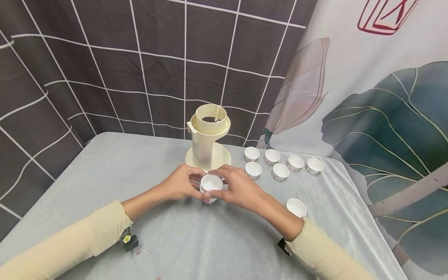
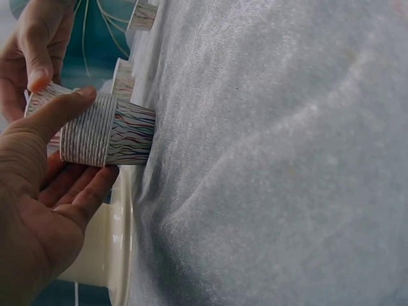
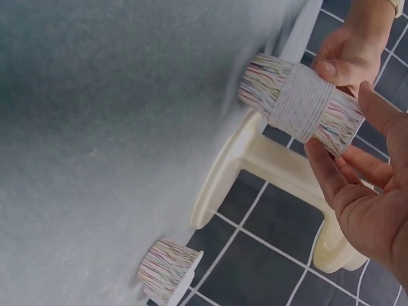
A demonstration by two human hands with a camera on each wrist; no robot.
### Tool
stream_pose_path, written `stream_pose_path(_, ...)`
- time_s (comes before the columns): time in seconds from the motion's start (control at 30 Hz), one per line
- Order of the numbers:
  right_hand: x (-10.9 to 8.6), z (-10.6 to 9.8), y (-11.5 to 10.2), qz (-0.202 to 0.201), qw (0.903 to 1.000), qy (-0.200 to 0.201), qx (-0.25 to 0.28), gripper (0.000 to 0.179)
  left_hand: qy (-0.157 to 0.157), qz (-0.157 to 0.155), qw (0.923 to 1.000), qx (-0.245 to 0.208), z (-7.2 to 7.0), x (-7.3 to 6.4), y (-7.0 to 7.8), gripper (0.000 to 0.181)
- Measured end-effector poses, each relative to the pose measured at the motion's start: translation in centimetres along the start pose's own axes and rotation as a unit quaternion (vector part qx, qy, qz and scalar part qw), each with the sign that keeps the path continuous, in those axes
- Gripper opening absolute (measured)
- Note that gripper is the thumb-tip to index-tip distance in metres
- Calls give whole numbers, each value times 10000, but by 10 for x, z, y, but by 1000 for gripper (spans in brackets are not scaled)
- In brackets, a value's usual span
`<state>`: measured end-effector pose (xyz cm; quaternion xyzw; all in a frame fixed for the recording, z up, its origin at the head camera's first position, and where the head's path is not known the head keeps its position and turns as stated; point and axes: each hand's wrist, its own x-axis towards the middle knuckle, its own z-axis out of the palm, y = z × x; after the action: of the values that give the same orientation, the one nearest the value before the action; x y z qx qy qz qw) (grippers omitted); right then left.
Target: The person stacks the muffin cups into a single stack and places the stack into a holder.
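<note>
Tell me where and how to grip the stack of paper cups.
Probably best around the ridged band of rims, thumb opposite fingers, coming from the person's left: the stack is roughly upright, its bottom cup tapers below that band, and the right hand occupies the other side.

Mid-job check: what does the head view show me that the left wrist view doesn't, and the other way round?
Only the head view shows the open ring atop the cream stand, the white inside of the top cup, and the red mark on the pale curtain.

Only the left wrist view shows the many layered rims along the cup stack's side and the palm side of the left grip.

Both show the cup stack held by the left grip and right grip, part of the stand, loose cups and the grey tablecloth.
</note>
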<state>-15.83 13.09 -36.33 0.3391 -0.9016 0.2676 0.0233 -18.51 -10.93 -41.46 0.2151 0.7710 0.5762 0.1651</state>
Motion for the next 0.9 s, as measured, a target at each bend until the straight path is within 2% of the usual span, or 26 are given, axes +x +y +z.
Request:
stream_pose_path(0.47,-3,6,3,298,9991,-83,305,60,91,132,9999,-44,2,-1,-5,53)
stream_pose_path(0.73,-6,7,6,280,9989,-122,342,58,121,53,9997,-184,3,-2,-5,53)
stream_pose_path(0.9,-7,7,8,348,9965,-193,739,56,151,82,9997,-187,3,-2,-6,55)
